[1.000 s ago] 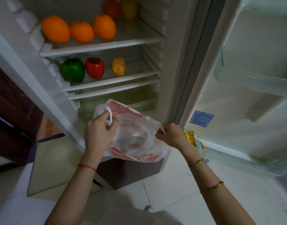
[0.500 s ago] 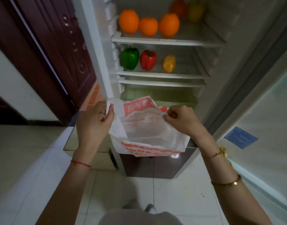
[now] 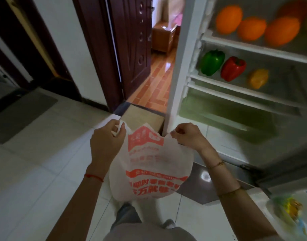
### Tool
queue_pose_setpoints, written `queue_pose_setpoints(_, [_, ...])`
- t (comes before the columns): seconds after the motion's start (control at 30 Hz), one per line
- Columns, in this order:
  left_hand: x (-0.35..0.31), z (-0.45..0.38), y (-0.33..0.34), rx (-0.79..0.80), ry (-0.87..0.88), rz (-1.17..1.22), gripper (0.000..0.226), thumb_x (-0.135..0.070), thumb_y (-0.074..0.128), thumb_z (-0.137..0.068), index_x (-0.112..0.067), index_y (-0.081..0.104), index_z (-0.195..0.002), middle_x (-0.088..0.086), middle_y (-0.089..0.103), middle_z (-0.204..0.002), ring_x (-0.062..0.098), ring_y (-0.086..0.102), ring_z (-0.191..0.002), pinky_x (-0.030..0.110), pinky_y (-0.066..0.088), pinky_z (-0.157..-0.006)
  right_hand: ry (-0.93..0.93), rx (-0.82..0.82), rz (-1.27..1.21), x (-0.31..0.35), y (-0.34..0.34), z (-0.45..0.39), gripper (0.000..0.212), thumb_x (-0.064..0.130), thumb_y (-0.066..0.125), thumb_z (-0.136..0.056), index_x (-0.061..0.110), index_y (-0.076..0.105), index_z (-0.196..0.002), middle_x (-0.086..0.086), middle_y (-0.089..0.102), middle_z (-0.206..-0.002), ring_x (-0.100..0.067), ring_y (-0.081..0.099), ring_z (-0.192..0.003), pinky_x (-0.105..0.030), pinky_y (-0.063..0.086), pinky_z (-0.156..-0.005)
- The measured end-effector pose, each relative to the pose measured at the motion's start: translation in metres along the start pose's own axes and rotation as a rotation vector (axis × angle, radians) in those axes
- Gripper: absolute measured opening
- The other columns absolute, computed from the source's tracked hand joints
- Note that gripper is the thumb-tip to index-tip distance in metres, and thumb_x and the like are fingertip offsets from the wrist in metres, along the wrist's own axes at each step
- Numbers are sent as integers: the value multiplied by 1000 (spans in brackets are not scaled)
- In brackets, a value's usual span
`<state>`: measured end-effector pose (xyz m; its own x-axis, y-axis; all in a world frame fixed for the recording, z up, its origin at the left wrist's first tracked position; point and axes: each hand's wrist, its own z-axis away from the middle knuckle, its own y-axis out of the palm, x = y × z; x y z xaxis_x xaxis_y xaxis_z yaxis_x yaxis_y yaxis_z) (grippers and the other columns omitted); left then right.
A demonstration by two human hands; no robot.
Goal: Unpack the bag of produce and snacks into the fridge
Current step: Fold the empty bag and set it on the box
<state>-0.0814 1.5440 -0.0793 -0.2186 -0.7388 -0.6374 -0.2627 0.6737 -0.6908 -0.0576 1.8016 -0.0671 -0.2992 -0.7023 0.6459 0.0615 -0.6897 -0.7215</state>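
Observation:
A white plastic bag (image 3: 150, 168) with red print hangs flat between my hands, in front of the open fridge (image 3: 177, 70). My left hand (image 3: 105, 143) pinches its left handle and my right hand (image 3: 187, 136) pinches its right handle. The bag looks limp; I cannot see anything inside. On the upper fridge shelf lie three oranges (image 3: 251, 27). One shelf below sit a green pepper (image 3: 212, 62), a red pepper (image 3: 233, 68) and a yellow pepper (image 3: 257, 78). A yellow snack packet (image 3: 291, 208) rests in the door rack at the lower right.
A dark wooden door (image 3: 131, 46) stands open to the left of the fridge, leading to a room with an orange floor. A grey mat (image 3: 19, 113) lies on the white tiles at the left. A tan box (image 3: 142, 117) sits by the fridge's corner.
The view has swung to the left, so the fridge now sits at the right. The bag has dropped lower and hangs flatter, still held by both hands.

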Motion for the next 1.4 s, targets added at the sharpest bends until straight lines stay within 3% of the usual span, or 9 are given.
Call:
queue_pose_setpoints(0.07, [22,-10,-2,21,-15,-2,26,-29,63,-95,-4,66,-88,14,68,-69,30,63,-52,45,56,-52,29,46,-1,11,20,-24,25,28,63,-91,7,68,-78,3,62,-65,-6,55,-59,-6,38,-46])
queue_pose_setpoints(0.17, [54,-31,-7,59,-46,-11,24,-30,62,-95,-8,68,-94,6,73,-78,20,64,-51,34,57,-53,79,93,-61,29,47,-58,24,24,63,-92,12,63,-71,6,58,-60,-3,52,-52,-3,35,-40])
queue_pose_setpoints(0.4, [119,-99,-12,120,-70,4,28,-38,59,-95,-13,70,-102,2,75,-91,14,67,-58,31,59,-60,53,20,-53,74,83,-131,27,23,58,-96,4,72,-84,0,64,-68,-6,55,-59,-5,40,-48])
queue_pose_setpoints(0.57, [144,-140,-9,175,-90,0,29,-40,60,-94,-15,69,-105,-3,71,-90,16,68,-63,32,59,-60,71,-200,21,95,92,-173,31,13,53,-94,-11,65,-78,-22,66,-75,-30,60,-64,-31,46,-55])
queue_pose_setpoints(0.67, [151,-159,-1,211,-104,23,23,-39,61,-94,-18,67,-100,-8,67,-86,12,68,-63,27,58,-57,86,-311,142,100,92,-199,33,10,47,-94,5,44,-61,-7,48,-60,-22,46,-54,-29,28,-46])
queue_pose_setpoints(0.9, [162,-184,54,364,-254,184,27,-43,49,-97,-17,57,-102,-2,72,-88,8,71,-59,31,62,-58,102,-306,360,100,94,-260,12,9,47,-95,3,58,-97,-13,63,-97,-30,61,-83,-40,53,-74])
queue_pose_setpoints(1.03, [156,-191,100,523,-334,295,17,-31,56,-98,-14,61,-100,-4,73,-91,7,72,-73,35,63,-75,122,-284,407,88,100,-292,20,5,59,-87,7,57,-107,-12,63,-107,-30,61,-94,-41,55,-85])
queue_pose_setpoints(1.2, [142,-203,142,578,-416,360,22,-28,64,-94,-9,69,-105,2,71,-102,15,65,-90,8,44,-57,214,-202,372,67,113,-316,49,8,66,-85,9,46,-130,-12,56,-125,-31,55,-111,-43,53,-94])
queue_pose_setpoints(1.4, [140,-206,179,694,-553,440,26,-22,64,-94,-10,71,-116,8,72,-112,20,66,-99,19,53,-71,284,-106,312,44,119,-322,59,7,57,-87,10,34,-141,-11,46,-137,-31,42,-126,-43,36,-107])
